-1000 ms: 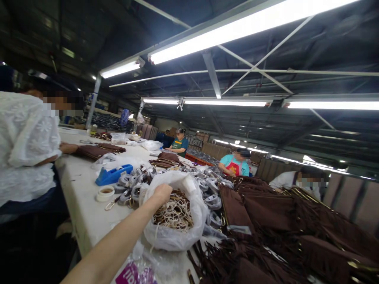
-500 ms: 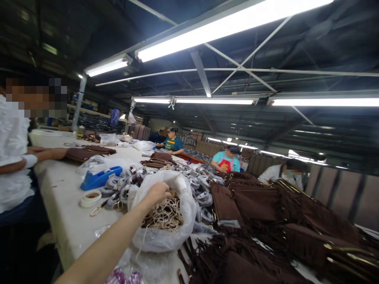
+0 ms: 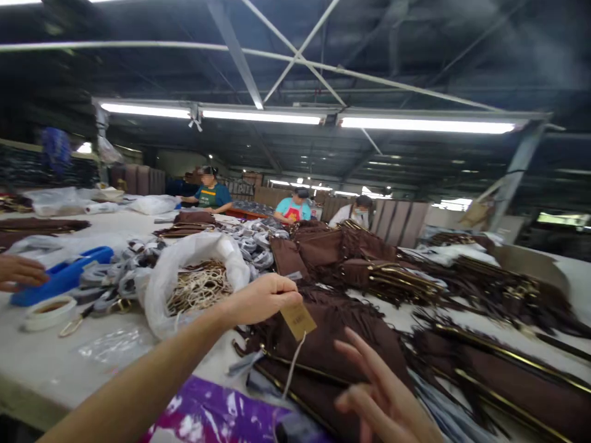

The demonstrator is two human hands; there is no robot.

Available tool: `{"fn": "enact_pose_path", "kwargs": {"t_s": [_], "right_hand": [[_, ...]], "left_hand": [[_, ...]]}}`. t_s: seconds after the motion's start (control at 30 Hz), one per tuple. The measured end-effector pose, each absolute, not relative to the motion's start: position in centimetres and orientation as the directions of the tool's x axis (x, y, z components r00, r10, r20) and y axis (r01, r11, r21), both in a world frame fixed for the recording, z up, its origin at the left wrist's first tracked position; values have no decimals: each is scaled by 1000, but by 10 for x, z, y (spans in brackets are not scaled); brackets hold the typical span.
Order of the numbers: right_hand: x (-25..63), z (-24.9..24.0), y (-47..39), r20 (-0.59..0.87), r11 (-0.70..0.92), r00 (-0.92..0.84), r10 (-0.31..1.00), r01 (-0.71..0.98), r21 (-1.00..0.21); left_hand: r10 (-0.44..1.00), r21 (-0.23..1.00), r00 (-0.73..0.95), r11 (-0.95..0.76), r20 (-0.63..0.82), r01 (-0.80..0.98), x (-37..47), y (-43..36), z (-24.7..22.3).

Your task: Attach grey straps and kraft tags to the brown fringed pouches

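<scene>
My left hand (image 3: pixel 263 300) pinches a small tan hang tag (image 3: pixel 298 320) by one edge, above a brown fringed bag (image 3: pixel 330 335). A pale string (image 3: pixel 294 364) dangles from the tag. To the right, my right hand (image 3: pixel 381 391) is held up with its fingers apart and nothing in it, over the same bag. A white plastic bag (image 3: pixel 159 292) full of tags and tangled strings (image 3: pixel 201 288) stands open behind my left forearm.
Grey rolled straps (image 3: pixel 252 246), a blue tape dispenser (image 3: pixel 76 275) and a tape roll (image 3: pixel 49 312) lie on the left, where another person's hand (image 3: pixel 21 272) reaches in. Brown bags (image 3: pixel 323 246) are piled on the right. Purple plastic packaging (image 3: pixel 221 409) lies in front. Several people work farther back.
My left hand has come out of the plastic bag and moved right with a tag. My right hand has come into view. The camera has turned right.
</scene>
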State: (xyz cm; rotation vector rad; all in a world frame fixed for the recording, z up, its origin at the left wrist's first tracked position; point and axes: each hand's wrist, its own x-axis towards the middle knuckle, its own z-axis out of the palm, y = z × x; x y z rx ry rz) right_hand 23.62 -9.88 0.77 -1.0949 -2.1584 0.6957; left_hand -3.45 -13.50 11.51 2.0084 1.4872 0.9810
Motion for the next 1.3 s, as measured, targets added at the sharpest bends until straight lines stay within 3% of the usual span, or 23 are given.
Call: {"fn": "enact_pose_path", "kwargs": {"t_s": [0.03,0.1,0.17,0.23,0.3,0.4,0.6,0.8,0.97,1.03,1.2,1.3], "right_hand": [[226,16,-102,208,422,-541,815,309,-852],[205,30,-105,123,174,-632,766,20,-985],[191,42,-105,106,24,-642,759,-134,-991],[189,48,-107,104,-46,-613,783,-224,-974],[195,50,-108,97,-87,-557,825,-295,-952],[211,49,-108,92,-91,-449,889,-369,-925],[249,25,-112,26,-124,-359,933,-387,-914],[266,-9,-127,-35,-177,-354,934,-377,-909],[263,-1,-142,24,-120,-296,955,-458,-881],[268,-2,-145,25,-112,-264,964,-491,-864],[299,-39,-146,-33,-106,-173,984,-435,-894],[327,-65,-147,16,42,110,994,-233,-971]], "left_hand": [[940,712,192,-339,282,615,-19,-134,113],[931,752,202,-364,303,550,5,-132,104],[936,858,166,-351,310,374,22,-131,87],[957,962,142,-264,253,65,36,-133,64],[968,967,204,-97,147,-235,50,-139,36],[929,920,368,116,32,-374,71,-154,-7],[987,939,144,110,-66,-325,82,-175,-60],[997,969,55,64,-53,-240,88,-179,-62],[965,967,257,105,-43,-232,113,-183,-56],[964,977,257,117,-69,-176,116,-182,-61],[987,992,145,60,-76,111,112,-176,-71],[994,900,111,-54,6,432,115,-171,-63]]}}
